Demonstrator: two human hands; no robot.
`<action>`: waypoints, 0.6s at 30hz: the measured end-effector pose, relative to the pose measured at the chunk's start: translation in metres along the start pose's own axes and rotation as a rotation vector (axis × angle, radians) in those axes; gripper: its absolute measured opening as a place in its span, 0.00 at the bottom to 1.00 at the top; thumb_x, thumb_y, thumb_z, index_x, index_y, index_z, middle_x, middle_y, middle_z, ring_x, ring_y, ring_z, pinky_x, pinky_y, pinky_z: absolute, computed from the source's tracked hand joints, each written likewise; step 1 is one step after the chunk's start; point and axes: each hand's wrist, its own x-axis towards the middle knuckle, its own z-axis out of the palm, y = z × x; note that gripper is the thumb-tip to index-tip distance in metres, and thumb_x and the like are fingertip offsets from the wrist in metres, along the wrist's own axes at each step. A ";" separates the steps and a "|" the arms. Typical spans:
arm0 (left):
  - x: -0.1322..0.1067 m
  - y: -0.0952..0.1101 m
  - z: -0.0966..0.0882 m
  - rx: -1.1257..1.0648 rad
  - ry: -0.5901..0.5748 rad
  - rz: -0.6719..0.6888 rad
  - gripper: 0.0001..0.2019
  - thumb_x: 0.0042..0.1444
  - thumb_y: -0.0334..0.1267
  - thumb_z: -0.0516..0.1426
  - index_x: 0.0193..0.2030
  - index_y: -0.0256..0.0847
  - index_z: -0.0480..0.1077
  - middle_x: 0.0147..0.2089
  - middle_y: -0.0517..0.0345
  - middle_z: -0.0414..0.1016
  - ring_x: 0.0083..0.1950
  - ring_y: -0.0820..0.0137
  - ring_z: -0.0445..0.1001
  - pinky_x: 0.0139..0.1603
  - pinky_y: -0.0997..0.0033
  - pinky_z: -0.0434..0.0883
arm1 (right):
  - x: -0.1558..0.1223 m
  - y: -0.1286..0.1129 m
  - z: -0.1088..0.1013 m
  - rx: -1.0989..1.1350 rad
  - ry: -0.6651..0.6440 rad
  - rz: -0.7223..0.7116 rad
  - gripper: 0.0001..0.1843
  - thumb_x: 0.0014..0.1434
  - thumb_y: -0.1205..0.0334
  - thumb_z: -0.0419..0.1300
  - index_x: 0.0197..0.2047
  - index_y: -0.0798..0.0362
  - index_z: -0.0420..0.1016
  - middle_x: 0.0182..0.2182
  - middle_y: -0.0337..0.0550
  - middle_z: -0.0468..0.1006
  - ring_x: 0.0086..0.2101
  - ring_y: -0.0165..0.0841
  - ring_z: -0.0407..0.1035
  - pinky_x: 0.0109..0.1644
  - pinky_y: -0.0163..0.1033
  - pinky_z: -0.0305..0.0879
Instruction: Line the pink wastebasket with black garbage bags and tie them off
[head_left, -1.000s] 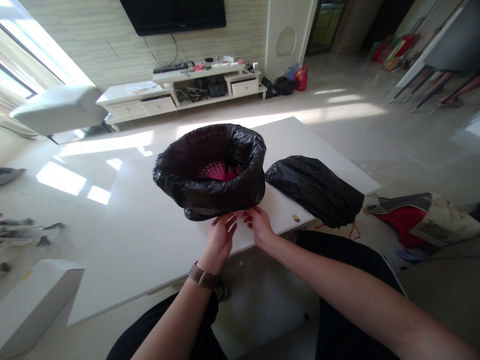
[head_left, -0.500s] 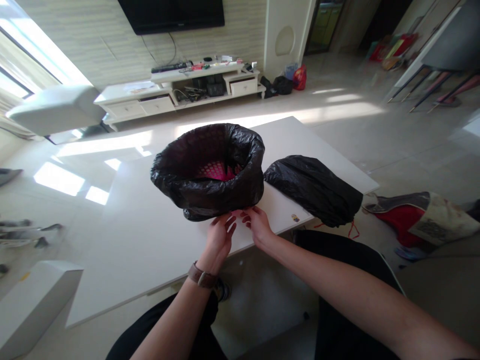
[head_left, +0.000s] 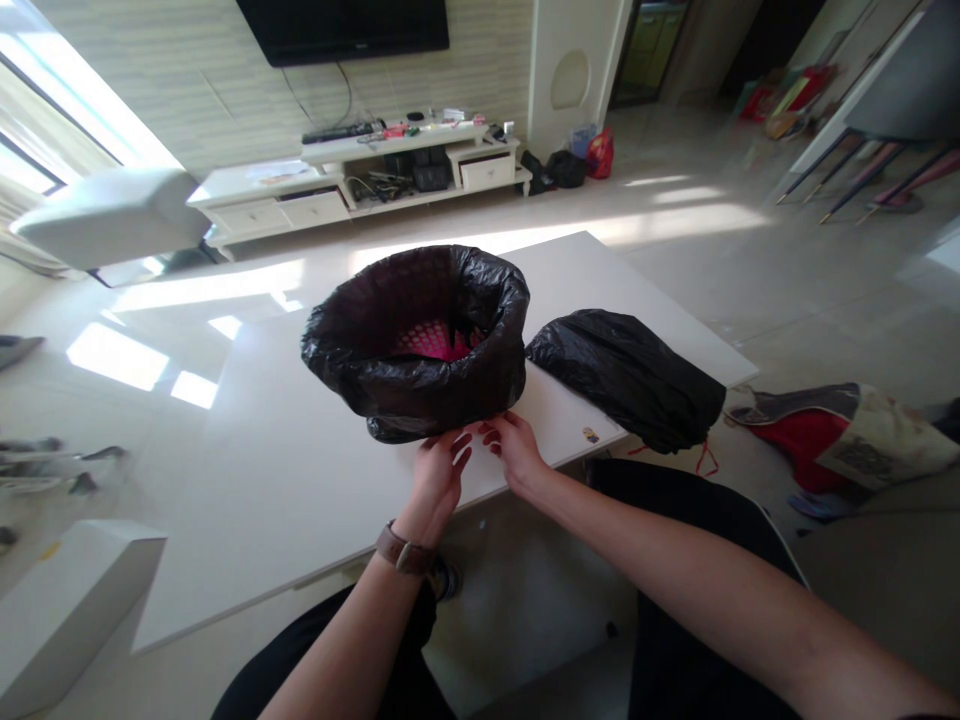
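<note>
A pink trash bin with a lattice wall (head_left: pixel 431 340) stands on the white table, lined with a black garbage bag (head_left: pixel 420 390). The bag is folded over the rim and hangs down the outside, hiding most of the bin. At the bag's lower front edge, my left hand (head_left: pixel 441 470) has its fingertips closed on the plastic, partly tucked under it. My right hand (head_left: pixel 514 450) is close beside it, thumb and bent fingers pinching the same edge. The tips of both hands are partly hidden. Right of the bin lies another black plastic bag (head_left: pixel 630 375) with orange-red ties.
The white table (head_left: pixel 300 500) reaches from my knees toward a TV cabinet (head_left: pixel 262 200) by the wall. On the floor at right lies a red and beige bag (head_left: pixel 847 440). A white box-like piece (head_left: pixel 75 600) stands at lower left, a grey chair (head_left: pixel 892 90) at upper right.
Almost nothing differs. Both hands stay at the bag's lower edge, and the bin and the other bag keep their places.
</note>
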 end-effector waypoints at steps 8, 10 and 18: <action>0.002 0.001 0.001 -0.021 0.027 -0.002 0.05 0.52 0.26 0.60 0.30 0.39 0.73 0.37 0.56 0.77 0.36 0.72 0.75 0.41 0.69 0.68 | 0.000 -0.002 0.000 -0.005 0.023 -0.007 0.08 0.43 0.56 0.65 0.26 0.50 0.73 0.22 0.37 0.76 0.24 0.30 0.63 0.32 0.40 0.53; 0.002 0.001 0.001 -0.021 0.030 0.004 0.05 0.51 0.26 0.61 0.30 0.39 0.73 0.37 0.56 0.77 0.37 0.72 0.75 0.41 0.69 0.68 | 0.000 -0.002 -0.001 -0.005 0.030 -0.012 0.08 0.43 0.56 0.65 0.26 0.50 0.73 0.22 0.36 0.75 0.24 0.30 0.63 0.32 0.40 0.53; 0.005 0.000 -0.002 -0.019 0.041 0.026 0.05 0.50 0.26 0.61 0.29 0.39 0.73 0.36 0.55 0.77 0.38 0.70 0.75 0.43 0.68 0.68 | 0.001 -0.002 -0.001 0.006 0.052 -0.013 0.08 0.43 0.56 0.66 0.25 0.50 0.74 0.21 0.37 0.74 0.25 0.31 0.63 0.32 0.40 0.53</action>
